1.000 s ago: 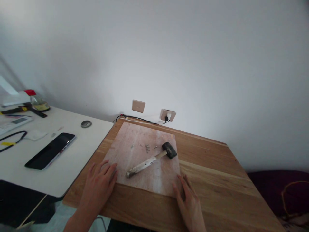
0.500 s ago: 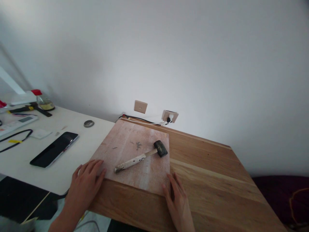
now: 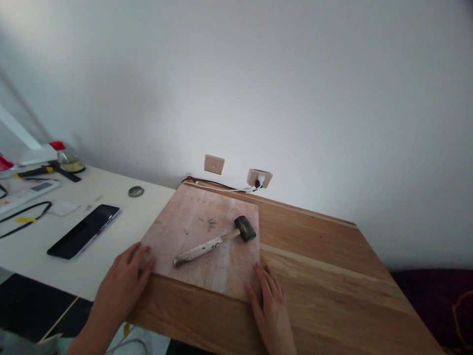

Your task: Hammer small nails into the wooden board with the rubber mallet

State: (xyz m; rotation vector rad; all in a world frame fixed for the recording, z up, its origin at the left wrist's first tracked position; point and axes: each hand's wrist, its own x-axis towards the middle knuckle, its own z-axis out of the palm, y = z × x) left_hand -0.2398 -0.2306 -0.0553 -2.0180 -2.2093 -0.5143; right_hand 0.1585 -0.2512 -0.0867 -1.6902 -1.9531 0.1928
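A pale square board (image 3: 207,266) lies on a wooden table (image 3: 325,286). On it rests a mallet (image 3: 214,241) with a black head and a paint-stained handle, beside a small scatter of nails (image 3: 211,223). My left hand (image 3: 123,281) lies flat, fingers spread, against the board's near left corner. My right hand (image 3: 269,303) lies flat with fingers extended at the board's near right corner. Neither hand holds anything.
A white desk (image 3: 103,246) adjoins on the left with a dark phone (image 3: 84,230), a round metal lid (image 3: 136,191), cables, a remote and a red-capped bottle (image 3: 66,157). Wall sockets (image 3: 259,177) with plugged cables sit behind the table. Dark upholstery (image 3: 432,301) lies at right.
Both hands slid the board to the left across the table, its left corner now reaching the table's left edge. The mallet and nails rode along with it.
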